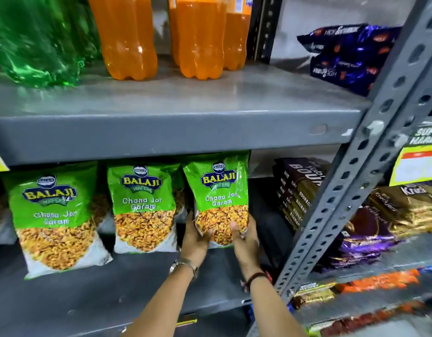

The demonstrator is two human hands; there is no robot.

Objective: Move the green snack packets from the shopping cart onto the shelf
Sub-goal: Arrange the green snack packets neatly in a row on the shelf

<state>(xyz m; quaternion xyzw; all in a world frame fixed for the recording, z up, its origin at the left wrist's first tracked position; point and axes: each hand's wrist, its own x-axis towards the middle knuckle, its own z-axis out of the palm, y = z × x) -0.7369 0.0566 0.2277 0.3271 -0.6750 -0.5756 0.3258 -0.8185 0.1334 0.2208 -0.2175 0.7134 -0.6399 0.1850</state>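
Both hands gripped the third Chana Jor Garam packet (218, 198) by its lower corners, left hand (195, 235) and right hand (244, 235) closed round it, likely to stand it upright on the lower shelf (113, 288), right of two matching packets (142, 207).

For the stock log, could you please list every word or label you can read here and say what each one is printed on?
"BALAJI WAFERS" and "Chana Jor Garam": the green packet held by the left hand and right hand, and the two green packets to its left.
"BOURBON": the dark biscuit packs, repeated on their edges.
Yellow sign: cut off, unreadable.
Blue packets, gold packs: too blurred.
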